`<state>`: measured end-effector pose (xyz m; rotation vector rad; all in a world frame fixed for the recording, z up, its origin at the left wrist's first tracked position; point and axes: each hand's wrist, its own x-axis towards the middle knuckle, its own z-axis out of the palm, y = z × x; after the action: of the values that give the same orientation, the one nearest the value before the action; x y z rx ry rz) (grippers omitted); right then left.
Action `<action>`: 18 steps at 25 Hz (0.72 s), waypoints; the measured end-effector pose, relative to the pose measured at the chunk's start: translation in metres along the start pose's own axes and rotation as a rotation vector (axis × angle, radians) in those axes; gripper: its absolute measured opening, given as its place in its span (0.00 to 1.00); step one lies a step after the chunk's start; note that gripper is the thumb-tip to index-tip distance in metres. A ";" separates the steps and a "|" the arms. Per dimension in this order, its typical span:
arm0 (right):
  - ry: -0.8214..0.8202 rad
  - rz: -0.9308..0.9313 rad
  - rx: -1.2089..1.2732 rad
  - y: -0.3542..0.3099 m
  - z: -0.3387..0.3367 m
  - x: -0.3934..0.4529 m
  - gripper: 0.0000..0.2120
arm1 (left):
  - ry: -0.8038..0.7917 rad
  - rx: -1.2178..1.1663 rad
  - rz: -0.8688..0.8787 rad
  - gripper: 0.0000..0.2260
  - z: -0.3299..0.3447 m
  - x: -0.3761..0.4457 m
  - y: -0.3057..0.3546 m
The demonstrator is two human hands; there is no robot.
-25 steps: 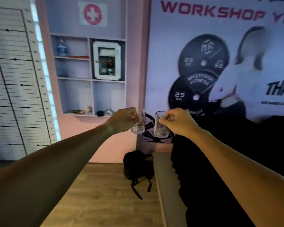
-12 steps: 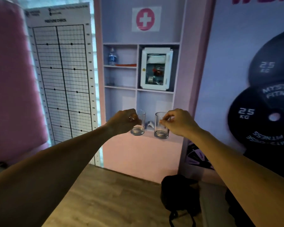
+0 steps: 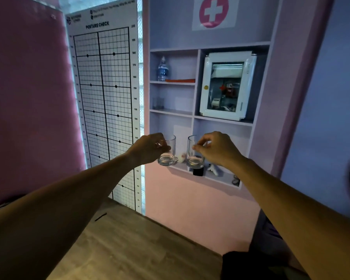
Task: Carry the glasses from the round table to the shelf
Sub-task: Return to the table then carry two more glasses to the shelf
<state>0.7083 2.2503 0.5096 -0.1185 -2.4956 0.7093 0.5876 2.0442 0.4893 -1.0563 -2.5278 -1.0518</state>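
Observation:
I hold two clear drinking glasses out at arm's length, side by side and upright. My left hand [image 3: 148, 149] grips the left glass [image 3: 168, 153] at its rim and side. My right hand [image 3: 215, 149] pinches the right glass [image 3: 193, 156] at its rim. Both glasses hang in front of the bottom row of the wall shelf [image 3: 192, 114], a pale recessed unit with several compartments. Another glass [image 3: 158, 103] stands in the middle left compartment. The round table is out of view.
A water bottle [image 3: 162, 69] stands on the top left shelf. A white first-aid cabinet [image 3: 226, 85] fills the right compartment. Small objects, one black [image 3: 198, 171], lie on the bottom ledge. A posture chart [image 3: 105, 102] hangs left of the shelf. A dark bag [image 3: 251, 265] lies on the floor.
The view has swung left and closer to the shelf, which now looks larger and sits straight ahead. Both hands keep the same hold on the glasses.

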 end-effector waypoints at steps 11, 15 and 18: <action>-0.007 -0.023 0.040 0.054 0.084 0.197 0.08 | -0.004 0.033 0.010 0.06 0.004 0.180 -0.103; 0.030 -0.040 0.054 0.068 0.110 0.271 0.08 | 0.022 0.065 0.021 0.07 -0.001 0.249 -0.136; 0.042 -0.059 0.041 0.081 0.129 0.323 0.09 | 0.029 0.070 0.025 0.07 0.004 0.297 -0.161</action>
<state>0.3611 2.3317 0.5291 -0.0440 -2.4325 0.7251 0.2625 2.1288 0.5286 -1.0439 -2.5021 -0.9576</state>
